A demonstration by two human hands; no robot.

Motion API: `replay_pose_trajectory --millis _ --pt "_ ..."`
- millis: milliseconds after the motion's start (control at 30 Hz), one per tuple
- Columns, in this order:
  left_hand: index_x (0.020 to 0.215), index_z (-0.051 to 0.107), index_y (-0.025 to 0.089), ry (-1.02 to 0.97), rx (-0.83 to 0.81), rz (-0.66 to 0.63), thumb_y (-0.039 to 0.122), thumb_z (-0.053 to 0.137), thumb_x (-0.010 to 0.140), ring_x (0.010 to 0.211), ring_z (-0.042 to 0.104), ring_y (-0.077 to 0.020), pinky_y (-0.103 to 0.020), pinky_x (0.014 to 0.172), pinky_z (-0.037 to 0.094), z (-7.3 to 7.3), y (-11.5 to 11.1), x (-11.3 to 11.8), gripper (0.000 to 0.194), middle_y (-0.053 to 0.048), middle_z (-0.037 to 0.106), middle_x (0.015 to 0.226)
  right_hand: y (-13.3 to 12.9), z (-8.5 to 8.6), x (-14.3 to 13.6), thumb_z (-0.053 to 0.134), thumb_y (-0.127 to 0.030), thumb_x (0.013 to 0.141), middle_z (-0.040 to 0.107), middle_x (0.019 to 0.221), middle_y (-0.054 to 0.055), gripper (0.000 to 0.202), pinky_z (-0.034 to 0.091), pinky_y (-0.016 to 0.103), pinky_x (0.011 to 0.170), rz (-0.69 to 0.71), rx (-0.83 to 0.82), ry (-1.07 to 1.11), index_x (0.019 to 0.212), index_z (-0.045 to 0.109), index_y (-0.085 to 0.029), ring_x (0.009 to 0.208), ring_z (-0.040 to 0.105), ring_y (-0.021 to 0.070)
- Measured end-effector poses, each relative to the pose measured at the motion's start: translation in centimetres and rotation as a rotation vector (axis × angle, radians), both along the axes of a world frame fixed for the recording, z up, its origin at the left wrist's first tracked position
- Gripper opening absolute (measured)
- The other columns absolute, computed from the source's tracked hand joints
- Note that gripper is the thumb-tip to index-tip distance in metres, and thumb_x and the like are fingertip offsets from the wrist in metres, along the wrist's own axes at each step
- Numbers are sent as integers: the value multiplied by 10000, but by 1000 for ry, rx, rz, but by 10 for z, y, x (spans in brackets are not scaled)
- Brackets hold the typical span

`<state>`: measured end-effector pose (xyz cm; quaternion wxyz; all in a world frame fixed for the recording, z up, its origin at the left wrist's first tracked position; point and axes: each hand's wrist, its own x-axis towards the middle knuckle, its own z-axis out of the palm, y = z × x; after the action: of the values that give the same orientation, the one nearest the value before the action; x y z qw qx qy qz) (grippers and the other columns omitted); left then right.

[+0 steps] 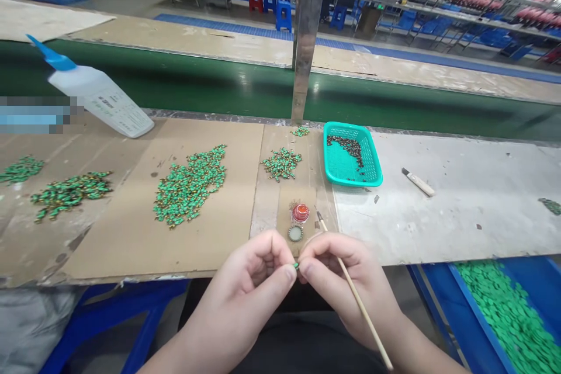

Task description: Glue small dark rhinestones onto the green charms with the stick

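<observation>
My left hand (256, 286) pinches a small green piece (295, 265) between thumb and forefinger at the table's front edge. The fingertips of my right hand (346, 274) meet it from the other side, closed, and a thin wooden brush (362, 307) lies across that hand, its dark tip pointing up and away. Just beyond my fingers are a small round cap (295, 234) and a little container of red stuff (300, 212). Small piles of green and gold pieces (280, 163) lie farther back, with a larger pile (190, 187) to the left.
A turquoise basket (332, 172) holds dark small parts. A white bottle with blue nozzle (103, 99) leans at the left. A pale-handled tool (418, 182) lies right. Below the right edge, a blue bin (477, 327) contains green pieces. A metal post (303, 41) rises behind the table.
</observation>
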<state>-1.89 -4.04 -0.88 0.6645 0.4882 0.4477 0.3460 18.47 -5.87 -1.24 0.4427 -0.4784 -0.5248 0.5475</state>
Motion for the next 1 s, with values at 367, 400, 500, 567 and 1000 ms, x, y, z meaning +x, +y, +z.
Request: replay_pose_trajectory --millis 367,400,500,567,1000 --pt "779 625 260 24 37 7 390 820 929 701 433 -178 -305 687 443 5 -3 -3 278 52 506 725 -11 -11 -7 837 -373 1072 807 814 38 227 602 276 703 -27 -1 -12 907 836 -216 741 724 189" --pt "782 621 261 34 48 4 388 811 933 704 442 -178 -305 690 450 4 -3 -2 274 52 507 727 -12 -13 -8 839 -385 1072 800 804 37 237 591 273 684 -37 19 -10 906 837 -215 722 711 185" --pt "814 617 262 111 129 -13 399 725 990 707 491 -179 -304 691 478 3 -3 -1 248 43 532 742 -11 -21 -8 851 -425 1069 783 782 32 268 572 270 650 -69 43 -29 902 840 -215 697 686 182" --pt "840 628 260 168 194 -35 409 665 1021 703 540 -182 -308 685 508 -1 2 -2 238 31 569 751 -7 -23 -5 851 -459 1078 773 773 28 298 571 270 641 -71 53 -82 903 845 -218 692 679 184" --pt "1442 816 233 820 555 69 408 836 1168 1275 823 -321 -560 1098 719 -44 149 14 326 -137 816 1522 4 -26 42 814 -690 1096 821 839 62 487 646 320 690 -315 192 -395 873 848 -258 782 781 269"
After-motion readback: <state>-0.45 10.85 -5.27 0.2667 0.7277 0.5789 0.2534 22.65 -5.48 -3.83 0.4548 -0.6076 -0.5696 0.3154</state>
